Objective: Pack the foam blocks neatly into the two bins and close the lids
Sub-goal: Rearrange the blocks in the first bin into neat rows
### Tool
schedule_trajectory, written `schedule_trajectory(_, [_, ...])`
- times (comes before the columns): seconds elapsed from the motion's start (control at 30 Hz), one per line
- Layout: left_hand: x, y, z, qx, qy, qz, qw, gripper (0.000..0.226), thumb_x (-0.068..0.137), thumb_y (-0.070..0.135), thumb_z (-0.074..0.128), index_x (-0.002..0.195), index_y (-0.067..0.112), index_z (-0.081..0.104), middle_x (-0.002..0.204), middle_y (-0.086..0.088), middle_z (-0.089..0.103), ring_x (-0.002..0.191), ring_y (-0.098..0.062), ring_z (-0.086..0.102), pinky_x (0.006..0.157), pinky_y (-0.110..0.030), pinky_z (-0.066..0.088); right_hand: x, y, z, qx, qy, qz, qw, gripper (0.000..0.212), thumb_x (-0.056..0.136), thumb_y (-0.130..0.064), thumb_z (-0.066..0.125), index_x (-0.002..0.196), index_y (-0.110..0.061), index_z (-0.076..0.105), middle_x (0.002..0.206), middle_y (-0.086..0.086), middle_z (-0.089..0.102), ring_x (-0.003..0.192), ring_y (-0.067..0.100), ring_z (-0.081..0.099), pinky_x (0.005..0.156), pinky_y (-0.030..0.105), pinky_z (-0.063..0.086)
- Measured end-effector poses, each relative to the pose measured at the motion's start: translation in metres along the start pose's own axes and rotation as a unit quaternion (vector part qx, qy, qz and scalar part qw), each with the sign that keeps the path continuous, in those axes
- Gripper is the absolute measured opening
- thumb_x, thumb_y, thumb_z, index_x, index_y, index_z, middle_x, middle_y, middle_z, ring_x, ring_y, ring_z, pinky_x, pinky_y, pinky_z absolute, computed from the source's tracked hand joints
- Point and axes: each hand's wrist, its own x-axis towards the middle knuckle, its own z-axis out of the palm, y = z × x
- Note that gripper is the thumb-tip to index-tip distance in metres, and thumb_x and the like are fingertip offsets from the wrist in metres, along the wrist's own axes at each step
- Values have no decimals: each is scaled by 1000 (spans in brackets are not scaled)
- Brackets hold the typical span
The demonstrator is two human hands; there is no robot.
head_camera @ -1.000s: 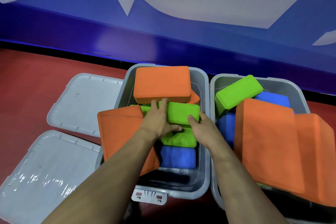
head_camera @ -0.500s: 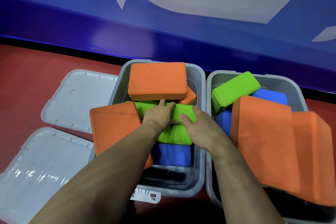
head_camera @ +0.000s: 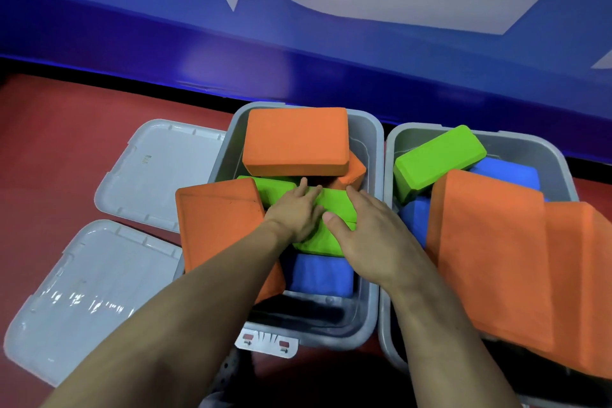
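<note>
Standing on red floor (blue wall behind), two grey bins

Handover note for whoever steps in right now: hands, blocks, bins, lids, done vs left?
Left hand and right hand: both on the green block in the left bin.
Left bin: blocks piled loosely; one orange block tilts over the left rim, another orange block lies on top at the back.
Right bin: blocks stick up past the rim.
Both lids off, on the floor to the left.
Done: blocks in bins.
Left: level the blocks, close both lids.
</note>
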Motion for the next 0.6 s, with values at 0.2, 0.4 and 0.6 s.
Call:
schedule_trajectory(0.2, [-8,-3,-46,-212,279,-112,930,35,97,33,62,119,7,57,120,-15,57,114,-33,55,99,-40,41,-21,-1,-16,-1,-19,-5,1000,72,100,-56,44,160,-24,20,166,-5,20,152,13,19,123,30,16])
schedule_trajectory(0.4, [30,-41,-77,-256,296,-272,879,76,90,52,69,138,0,42,140,-24,48,131,-39,48,112,-47,37,-20,16,-27,8,0,9,1000,73,98,-60,45,159,-28,22,165,-7,22,151,13,21,123,31,19])
schedule_trajectory(0.6, [59,-78,-77,-267,170,-299,900,97,83,62,73,141,-10,44,139,-26,56,128,-40,56,105,-43,46,-18,16,-35,5,16,1,1000,64,98,-59,46,153,-30,31,156,-7,36,143,17,33,116,32,28])
